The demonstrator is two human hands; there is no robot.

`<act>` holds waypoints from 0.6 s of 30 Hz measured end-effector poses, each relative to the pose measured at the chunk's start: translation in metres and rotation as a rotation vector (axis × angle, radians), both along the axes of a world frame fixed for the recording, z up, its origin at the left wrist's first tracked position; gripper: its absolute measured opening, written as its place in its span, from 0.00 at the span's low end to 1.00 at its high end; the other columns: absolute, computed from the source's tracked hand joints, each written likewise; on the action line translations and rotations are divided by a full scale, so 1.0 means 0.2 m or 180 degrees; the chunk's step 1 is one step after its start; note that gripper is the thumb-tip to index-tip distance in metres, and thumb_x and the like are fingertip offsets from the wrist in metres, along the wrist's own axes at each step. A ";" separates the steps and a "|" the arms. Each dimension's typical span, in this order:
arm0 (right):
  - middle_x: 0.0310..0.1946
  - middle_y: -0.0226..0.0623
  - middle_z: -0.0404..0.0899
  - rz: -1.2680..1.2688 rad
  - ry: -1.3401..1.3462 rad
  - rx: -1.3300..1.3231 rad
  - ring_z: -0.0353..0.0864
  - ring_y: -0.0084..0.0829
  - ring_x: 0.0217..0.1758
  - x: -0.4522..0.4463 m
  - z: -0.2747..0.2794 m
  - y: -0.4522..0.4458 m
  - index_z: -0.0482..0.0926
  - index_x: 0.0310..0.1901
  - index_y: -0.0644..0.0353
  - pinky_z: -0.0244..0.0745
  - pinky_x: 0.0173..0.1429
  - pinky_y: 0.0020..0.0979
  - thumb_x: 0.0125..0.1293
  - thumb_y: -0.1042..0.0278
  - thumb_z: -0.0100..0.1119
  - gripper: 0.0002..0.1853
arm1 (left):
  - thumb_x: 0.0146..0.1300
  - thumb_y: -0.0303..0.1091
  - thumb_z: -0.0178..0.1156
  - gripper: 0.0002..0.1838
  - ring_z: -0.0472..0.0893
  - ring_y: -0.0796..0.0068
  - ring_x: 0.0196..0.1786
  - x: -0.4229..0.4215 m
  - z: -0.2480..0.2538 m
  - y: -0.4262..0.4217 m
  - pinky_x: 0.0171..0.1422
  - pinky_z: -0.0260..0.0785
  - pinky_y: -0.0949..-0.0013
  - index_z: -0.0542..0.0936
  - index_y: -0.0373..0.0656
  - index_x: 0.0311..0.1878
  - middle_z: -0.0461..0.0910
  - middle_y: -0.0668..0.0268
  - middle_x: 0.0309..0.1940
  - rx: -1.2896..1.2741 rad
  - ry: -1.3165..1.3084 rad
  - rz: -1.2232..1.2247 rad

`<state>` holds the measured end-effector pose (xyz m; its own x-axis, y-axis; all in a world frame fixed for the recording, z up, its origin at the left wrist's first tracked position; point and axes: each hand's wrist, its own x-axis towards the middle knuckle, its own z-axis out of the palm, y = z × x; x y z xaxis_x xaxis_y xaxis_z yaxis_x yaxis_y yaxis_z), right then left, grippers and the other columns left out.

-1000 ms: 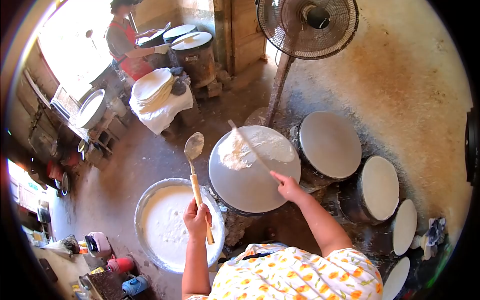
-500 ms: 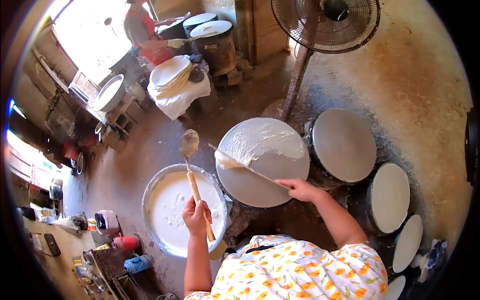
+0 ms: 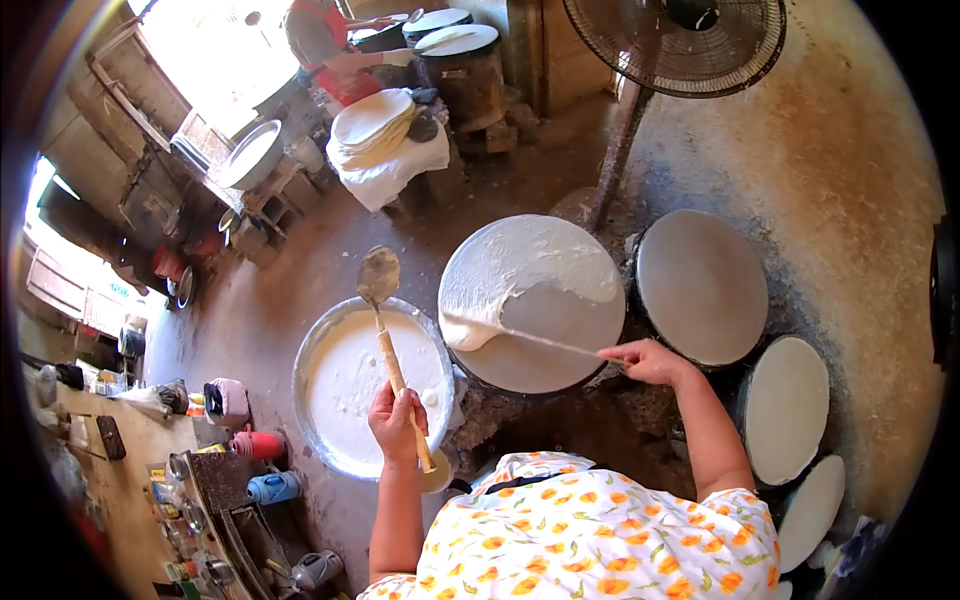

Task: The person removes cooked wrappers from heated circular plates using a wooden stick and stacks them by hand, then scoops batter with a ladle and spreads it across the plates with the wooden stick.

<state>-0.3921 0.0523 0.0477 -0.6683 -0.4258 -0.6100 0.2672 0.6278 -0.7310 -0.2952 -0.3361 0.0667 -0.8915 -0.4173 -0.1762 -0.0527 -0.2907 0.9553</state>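
My left hand [image 3: 398, 420] is closed round the wooden handle of a ladle [image 3: 379, 275], whose batter-smeared bowl points up and away from me. Below the ladle stands a wide basin [image 3: 303, 425] of white batter [image 3: 365, 375]. With closed fingers, my right hand [image 3: 652, 361] grips one end of a long thin spatula [image 3: 555, 344]. The spatula's far end rests in wet batter [image 3: 520, 255] on a round griddle [image 3: 570, 350]. That batter covers the griddle's back and left side; the grey surface shows at the middle and front right.
More round griddles [image 3: 702, 287] curve along my right, some with pale tops [image 3: 787, 410]. A fan [image 3: 690, 45] stands behind. At the back left, a person [image 3: 330, 50] in red works by drums [image 3: 460, 85] and a stack of flatbreads [image 3: 370, 118]. A thermos [image 3: 258, 445] lies left.
The spatula's far end has swept toward the griddle's left front, and batter now runs down that side. My right hand has moved right. The ladle stays in my left hand; the camera has shifted.
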 end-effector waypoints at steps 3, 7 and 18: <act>0.45 0.36 0.83 -0.0679 0.1229 -0.0395 0.78 0.25 0.47 -0.08 -0.21 -0.02 0.75 0.58 0.53 0.68 0.54 0.22 0.48 0.87 0.43 0.33 | 0.65 0.28 0.51 0.04 0.68 0.82 0.12 0.02 -0.01 0.04 0.12 0.61 0.78 0.72 0.38 0.34 0.72 0.68 0.20 -0.0032 0.0065 -0.0036; 0.47 0.41 0.82 0.0017 0.0543 -0.0679 0.77 0.25 0.48 -0.13 -0.07 -0.15 0.73 0.60 0.52 0.67 0.55 0.22 0.48 0.87 0.41 0.35 | 0.65 0.28 0.51 0.06 0.69 0.81 0.12 0.04 0.02 0.11 0.12 0.61 0.78 0.72 0.38 0.33 0.72 0.67 0.20 0.0133 0.0165 0.0095; 0.45 0.39 0.82 0.0090 0.0933 -0.0673 0.78 0.28 0.45 -0.08 -0.15 -0.02 0.75 0.59 0.48 0.68 0.54 0.24 0.48 0.87 0.45 0.34 | 0.68 0.31 0.49 0.10 0.68 0.82 0.16 0.17 0.05 0.05 0.15 0.62 0.80 0.69 0.34 0.47 0.71 0.66 0.25 0.1236 0.0244 -0.0020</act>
